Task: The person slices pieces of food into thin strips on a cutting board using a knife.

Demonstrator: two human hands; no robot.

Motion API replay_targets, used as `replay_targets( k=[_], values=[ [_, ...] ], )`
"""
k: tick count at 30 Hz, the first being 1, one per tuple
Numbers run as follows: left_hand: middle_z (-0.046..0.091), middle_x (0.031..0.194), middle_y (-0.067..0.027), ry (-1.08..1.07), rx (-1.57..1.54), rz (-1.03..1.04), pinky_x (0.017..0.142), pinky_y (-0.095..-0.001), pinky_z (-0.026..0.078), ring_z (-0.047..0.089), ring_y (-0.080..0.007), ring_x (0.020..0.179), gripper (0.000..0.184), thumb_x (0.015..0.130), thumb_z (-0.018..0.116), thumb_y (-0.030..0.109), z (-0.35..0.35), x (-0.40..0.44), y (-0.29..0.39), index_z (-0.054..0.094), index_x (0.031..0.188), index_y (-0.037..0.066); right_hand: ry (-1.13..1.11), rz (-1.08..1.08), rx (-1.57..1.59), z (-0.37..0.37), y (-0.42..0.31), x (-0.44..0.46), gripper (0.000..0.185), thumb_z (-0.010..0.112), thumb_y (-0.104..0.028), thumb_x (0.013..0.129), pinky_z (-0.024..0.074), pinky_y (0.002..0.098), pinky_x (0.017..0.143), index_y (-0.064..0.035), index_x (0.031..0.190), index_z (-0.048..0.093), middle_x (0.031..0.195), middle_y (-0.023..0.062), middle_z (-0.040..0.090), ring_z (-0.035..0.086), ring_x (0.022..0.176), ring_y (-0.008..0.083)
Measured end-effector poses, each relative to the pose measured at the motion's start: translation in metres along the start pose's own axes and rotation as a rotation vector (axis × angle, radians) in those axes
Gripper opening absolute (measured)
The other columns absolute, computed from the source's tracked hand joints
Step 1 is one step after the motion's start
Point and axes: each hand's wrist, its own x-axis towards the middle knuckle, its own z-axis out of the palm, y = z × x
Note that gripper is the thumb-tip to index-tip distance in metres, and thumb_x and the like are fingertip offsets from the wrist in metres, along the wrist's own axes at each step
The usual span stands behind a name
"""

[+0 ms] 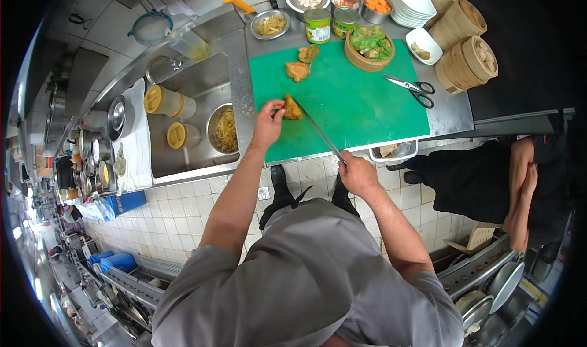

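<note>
One knife (324, 136) gripped by the right hand (359, 174); left hand (269, 121) at eleven o'clock holds golden-brown food (291, 108), seemingly steadying it.

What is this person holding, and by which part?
The right hand grips a knife by its handle. The left hand touches the edge of a golden-brown food piece; whether it grips cannot be told.

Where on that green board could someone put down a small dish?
The widest bare patch on the green board lies between the knife and the scissors, in front of the lettuce steamer. A narrower one runs left of the two golden pieces. Behind the board it's crowded: cans, bowls and stacked white plates.
</note>
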Motion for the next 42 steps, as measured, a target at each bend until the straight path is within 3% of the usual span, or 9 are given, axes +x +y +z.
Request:
replay_targets(
  k=[5,9,12,14,18,20,26,29,42],
  values=[
    [0.064,0.138,-0.0197,0.094,0.512,0.535,0.101,-0.0463,0.057,0.068,-0.0365,0.118,0.048,0.091,0.081,0.009,0.006,-0.02,0.043,0.065,0.137,0.007,-0.037,0.036,0.049,0.01,0.003,0.016,0.025,0.059,-0.022,0.103,0.0564,0.0633,0.077,-0.005,0.122,0.059,0.084,0.027,0.073,0.073,0.083,0.0495],
    [0.065,0.136,-0.0197,0.029,0.683,0.555,0.107,-0.0501,0.053,0.065,-0.0413,0.122,0.057,0.088,0.079,0.008,0.022,-0.022,0.043,0.061,0.141,0.006,-0.023,0.052,0.086,0.01,0.004,0.016,0.023,0.058,-0.021,0.103,0.0561,0.0636,0.077,-0.0045,0.12,0.059,0.084,0.0279,0.073,0.073,0.083,0.0502],
    [0.069,0.129,-0.0205,0.023,0.396,0.25,0.101,-0.0506,0.056,0.068,-0.0423,0.116,0.05,0.095,0.072,0.014,0.016,-0.001,0.036,0.06,0.142,0.005,0.024,0.075,0.116,0.002,0.009,0.005,0.023,0.058,-0.019,0.102,0.0554,0.0641,0.078,-0.0042,0.12,0.059,0.085,0.0284,0.073,0.072,0.084,0.051],
    [0.073,0.118,-0.0186,-0.356,-0.446,-0.426,0.089,-0.0465,0.06,0.073,-0.0363,0.104,0.045,0.102,0.065,0.025,-0.002,0.01,0.033,0.06,0.142,0.003,0.058,0.067,0.168,-0.002,0.017,-0.003,0.024,0.058,-0.019,0.102,0.055,0.0639,0.078,-0.0045,0.122,0.06,0.085,0.0275,0.073,0.071,0.086,0.0513],
    [0.074,0.109,-0.0141,-0.436,-0.291,-0.55,0.076,-0.0402,0.061,0.073,-0.0265,0.089,0.046,0.109,0.058,0.038,-0.004,0.005,0.048,0.062,0.136,0.001,0.018,0.025,0.171,-0.005,0.027,-0.008,0.029,0.061,-0.019,0.101,0.0553,0.0629,0.079,-0.0061,0.127,0.062,0.088,0.0245,0.075,0.072,0.087,0.0506],
    [0.072,0.107,-0.0107,-0.127,0.615,-0.159,0.076,-0.0333,0.058,0.071,-0.0205,0.084,0.04,0.109,0.064,0.035,-0.004,0.003,0.058,0.062,0.133,0.003,0.006,0.034,0.118,-0.003,0.026,-0.01,0.029,0.061,-0.019,0.1,0.0558,0.0626,0.08,-0.0063,0.127,0.062,0.088,0.0245,0.075,0.072,0.087,0.0498],
    [0.065,0.129,-0.0148,-0.045,-0.003,-0.07,0.088,-0.0374,0.06,0.069,-0.0297,0.112,0.043,0.095,0.08,0.008,-0.01,-0.032,0.019,0.06,0.133,0.004,-0.006,0.06,0.017,-0.001,0.004,-0.009,0.035,0.061,-0.019,0.1,0.0578,0.0613,0.081,-0.0069,0.132,0.061,0.091,0.0254,0.076,0.074,0.089,0.0466],
    [0.06,0.137,-0.0162,0.073,0.304,0.397,0.094,-0.0383,0.059,0.065,-0.0307,0.12,0.047,0.09,0.08,0.002,-0.003,-0.056,0.008,0.061,0.134,0.005,-0.006,0.044,0.002,0.003,-0.007,0.001,0.037,0.06,-0.019,0.101,0.0582,0.0614,0.081,-0.0063,0.135,0.059,0.092,0.0257,0.076,0.075,0.088,0.0463],
    [0.058,0.121,-0.0237,0.045,0.533,0.518,0.103,-0.0515,0.047,0.058,-0.0436,0.114,0.025,0.099,0.063,0.01,0.025,-0.02,0.019,0.058,0.122,0.0,-0.167,0.039,-0.07,0.021,-0.026,0.027,0.035,0.051,-0.015,0.103,0.0586,0.0625,0.082,-0.0002,0.135,0.05,0.093,0.0289,0.076,0.075,0.09,0.0496]
  ],
)
